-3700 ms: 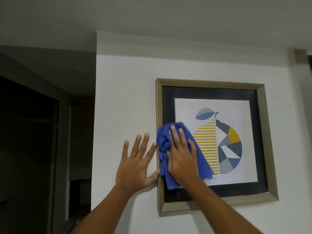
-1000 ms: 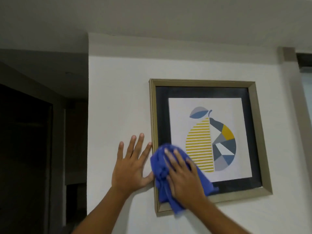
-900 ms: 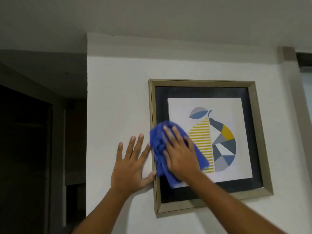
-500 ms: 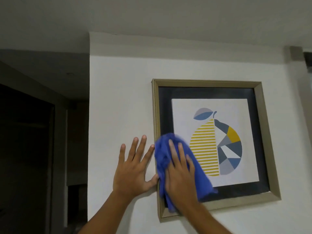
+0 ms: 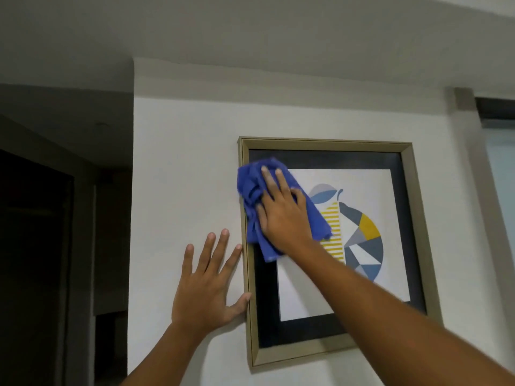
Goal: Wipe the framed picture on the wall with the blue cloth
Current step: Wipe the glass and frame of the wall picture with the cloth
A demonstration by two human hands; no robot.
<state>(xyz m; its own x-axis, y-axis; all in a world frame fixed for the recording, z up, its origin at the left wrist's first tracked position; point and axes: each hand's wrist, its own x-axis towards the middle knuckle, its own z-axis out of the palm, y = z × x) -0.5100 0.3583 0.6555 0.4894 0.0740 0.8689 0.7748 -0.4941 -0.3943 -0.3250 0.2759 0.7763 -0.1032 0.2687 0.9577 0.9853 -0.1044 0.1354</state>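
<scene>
A framed picture (image 5: 412, 218) with a gold frame, dark mat and a geometric pear print hangs on the white wall. The crumpled blue cloth (image 5: 252, 188) lies against the picture's upper left part, over the mat and the print's corner. My right hand (image 5: 281, 215) presses flat on the cloth, fingers pointing up and to the left. My left hand (image 5: 207, 285) rests flat on the wall just left of the frame, fingers spread, with the thumb touching the frame's left edge.
The white wall (image 5: 181, 176) ends at a corner on the left, beside a dark doorway (image 5: 33, 246). A lighter panel (image 5: 501, 176) stands at the far right. The ceiling (image 5: 250, 29) is close above.
My right hand has slid the blue cloth up from the lower left of the picture to its upper left. My left hand stays flat on the wall beside the frame.
</scene>
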